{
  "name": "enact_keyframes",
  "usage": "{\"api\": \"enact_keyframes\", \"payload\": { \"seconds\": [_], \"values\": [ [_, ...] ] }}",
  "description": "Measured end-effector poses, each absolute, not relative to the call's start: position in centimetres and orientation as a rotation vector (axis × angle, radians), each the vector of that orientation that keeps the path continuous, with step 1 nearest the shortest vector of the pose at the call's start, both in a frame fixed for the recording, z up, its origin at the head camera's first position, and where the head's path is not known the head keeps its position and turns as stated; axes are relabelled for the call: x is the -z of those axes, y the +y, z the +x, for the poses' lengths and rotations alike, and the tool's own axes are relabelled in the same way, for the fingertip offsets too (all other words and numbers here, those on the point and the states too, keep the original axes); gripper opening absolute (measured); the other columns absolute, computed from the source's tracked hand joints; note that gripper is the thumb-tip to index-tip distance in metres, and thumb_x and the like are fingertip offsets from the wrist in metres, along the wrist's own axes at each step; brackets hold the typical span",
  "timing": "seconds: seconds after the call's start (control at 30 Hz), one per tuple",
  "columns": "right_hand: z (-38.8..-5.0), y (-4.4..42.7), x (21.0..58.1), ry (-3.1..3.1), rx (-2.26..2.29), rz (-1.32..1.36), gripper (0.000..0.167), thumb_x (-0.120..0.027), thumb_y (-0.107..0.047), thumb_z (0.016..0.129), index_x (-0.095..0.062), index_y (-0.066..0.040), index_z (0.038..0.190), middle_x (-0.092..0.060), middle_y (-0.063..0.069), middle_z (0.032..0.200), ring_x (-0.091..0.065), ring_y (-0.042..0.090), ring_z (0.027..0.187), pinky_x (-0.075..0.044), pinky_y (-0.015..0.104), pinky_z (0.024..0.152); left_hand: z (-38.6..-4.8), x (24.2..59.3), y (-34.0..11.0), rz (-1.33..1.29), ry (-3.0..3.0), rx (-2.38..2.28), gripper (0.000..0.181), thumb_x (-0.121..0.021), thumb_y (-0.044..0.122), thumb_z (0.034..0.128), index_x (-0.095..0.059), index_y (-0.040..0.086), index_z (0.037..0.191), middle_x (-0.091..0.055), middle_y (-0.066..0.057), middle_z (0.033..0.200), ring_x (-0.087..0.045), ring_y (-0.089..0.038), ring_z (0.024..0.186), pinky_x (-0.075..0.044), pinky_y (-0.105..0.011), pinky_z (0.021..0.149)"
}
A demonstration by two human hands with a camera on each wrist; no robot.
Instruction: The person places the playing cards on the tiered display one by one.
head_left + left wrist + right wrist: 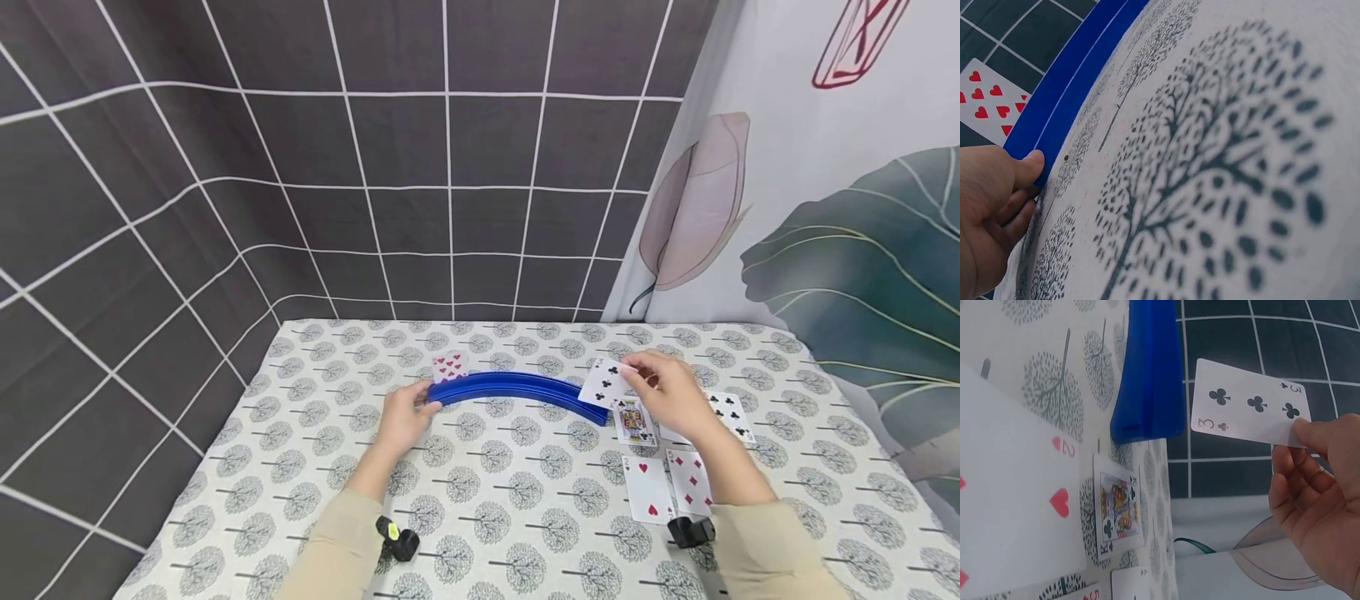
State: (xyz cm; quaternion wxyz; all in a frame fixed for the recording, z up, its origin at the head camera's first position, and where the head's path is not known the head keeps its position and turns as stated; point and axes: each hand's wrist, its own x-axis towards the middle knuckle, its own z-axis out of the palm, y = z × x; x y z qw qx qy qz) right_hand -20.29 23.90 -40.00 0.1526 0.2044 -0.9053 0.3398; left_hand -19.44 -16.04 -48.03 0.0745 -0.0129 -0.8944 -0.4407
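Note:
A curved blue card holder (517,385) lies on the table, arching from left to right. My left hand (402,419) grips its left end, with the thumb on the near side. A hearts card (988,100) stands in the holder close to that hand. Above the holder's right end, my right hand (667,390) pinches a three of clubs (1241,403) by one edge between thumb and fingers. The card is tilted and apart from the holder in the right wrist view. Near that end lies the king of clubs (1119,509), face up.
Face up on the right are a two of hearts (647,490), a diamonds card (688,483) and a clubs card (731,415), with another card partly under my right forearm. A tree-patterned cloth (491,525) covers the table. A dark gridded curtain (495,142) hangs behind.

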Motion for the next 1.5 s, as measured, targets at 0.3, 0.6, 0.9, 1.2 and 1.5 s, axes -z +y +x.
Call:
{"api": "enact_keyframes", "payload": {
  "seconds": [0.3,0.6,0.9,1.2,1.5],
  "values": [
    [-20.7,22.8,40.1,-2.580,-1.018,0.643,0.010,-0.065,-0.002,0.097,-0.071,0.002,0.104,-0.067,0.005,0.085,-0.059,0.014,0.074,-0.055,0.023,0.066,-19.4,48.0,-16.1,-0.032,-2.685,1.321,0.045,-0.074,0.005,0.0896,-0.062,-0.004,0.132,-0.069,-0.023,0.120,-0.067,-0.037,0.113,-0.054,-0.045,0.102],
    [-20.9,21.6,40.4,-2.574,-1.046,0.656,0.010,-0.067,0.000,0.095,-0.072,0.001,0.103,-0.069,0.005,0.087,-0.061,0.015,0.072,-0.056,0.023,0.065,-19.4,47.9,-16.1,-0.061,-2.670,1.329,0.045,-0.074,0.004,0.0894,-0.062,-0.006,0.131,-0.069,-0.025,0.118,-0.068,-0.038,0.111,-0.055,-0.046,0.101],
    [-21.1,20.7,40.6,-2.574,-1.038,0.663,0.010,-0.067,-0.002,0.095,-0.073,0.000,0.103,-0.067,0.004,0.087,-0.060,0.015,0.075,-0.056,0.025,0.067,-19.4,48.0,-16.1,-0.048,-2.686,1.313,0.044,-0.074,0.006,0.0903,-0.062,-0.004,0.132,-0.069,-0.025,0.120,-0.067,-0.038,0.113,-0.054,-0.045,0.102],
    [-21.5,19.9,40.7,-2.595,-1.035,0.675,0.011,-0.066,-0.004,0.097,-0.073,0.000,0.104,-0.064,0.002,0.086,-0.059,0.016,0.075,-0.055,0.026,0.067,-19.4,48.1,-16.1,-0.055,-2.685,1.312,0.044,-0.074,0.005,0.0902,-0.062,-0.004,0.131,-0.069,-0.024,0.119,-0.067,-0.038,0.112,-0.055,-0.045,0.101],
    [-21.8,18.5,40.8,-2.587,-1.040,0.737,0.010,-0.066,-0.005,0.097,-0.073,-0.001,0.103,-0.067,0.001,0.086,-0.060,0.014,0.075,-0.055,0.029,0.068,-19.5,48.0,-16.1,-0.044,-2.687,1.297,0.044,-0.074,0.006,0.0900,-0.063,-0.003,0.131,-0.070,-0.023,0.118,-0.068,-0.037,0.111,-0.054,-0.047,0.102]
  ]
}}
